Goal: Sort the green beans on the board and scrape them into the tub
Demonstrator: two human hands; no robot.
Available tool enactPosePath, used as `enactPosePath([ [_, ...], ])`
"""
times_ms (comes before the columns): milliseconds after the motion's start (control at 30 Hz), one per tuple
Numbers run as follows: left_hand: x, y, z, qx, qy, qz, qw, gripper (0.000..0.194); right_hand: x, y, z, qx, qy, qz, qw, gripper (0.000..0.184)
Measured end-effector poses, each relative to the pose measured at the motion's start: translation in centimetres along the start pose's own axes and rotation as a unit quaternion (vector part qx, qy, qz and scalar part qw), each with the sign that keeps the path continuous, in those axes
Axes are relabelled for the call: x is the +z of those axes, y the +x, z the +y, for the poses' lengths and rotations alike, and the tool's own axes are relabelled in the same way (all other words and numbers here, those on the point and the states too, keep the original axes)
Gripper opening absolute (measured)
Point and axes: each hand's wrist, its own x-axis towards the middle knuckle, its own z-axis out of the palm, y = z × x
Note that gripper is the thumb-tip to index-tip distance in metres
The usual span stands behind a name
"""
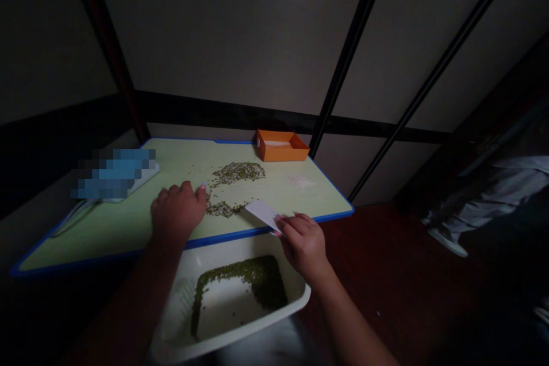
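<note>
My right hand point(303, 240) pinches a white card point(262, 213), its free end slanting over the table's front edge beside a patch of small green beans point(225, 209). Palm down on the table, my left hand point(178, 210) is left of those beans, its fingers bent and its thumb apart; I see nothing held in it. Farther back lies a larger spread of beans point(240, 172), mixed with pale bits. Below the table edge, between my forearms, a white plastic basin point(231, 338) holds more green beans point(268, 283), heaped along its back and right sides.
An orange open box point(283, 153) stands at the table's back right corner, with a small pale pile point(300, 181) in front. A blurred-out blue object lies on a white device point(143, 183) with a cable at left. Another person's leg point(484, 200) shows at right.
</note>
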Motion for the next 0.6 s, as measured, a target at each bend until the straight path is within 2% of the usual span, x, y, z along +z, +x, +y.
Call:
enactPosePath([
  [333,0.06,0.0,-0.09,-0.003,-0.014,0.005,1.0,0.065,-0.44,0.57,-0.36,-0.031,0.017,0.02,0.999,0.021],
  [600,-0.02,0.11,-0.28,-0.001,0.002,-0.009,1.0,0.067,-0.14,0.48,-0.21,0.005,0.017,0.029,0.999,0.02],
])
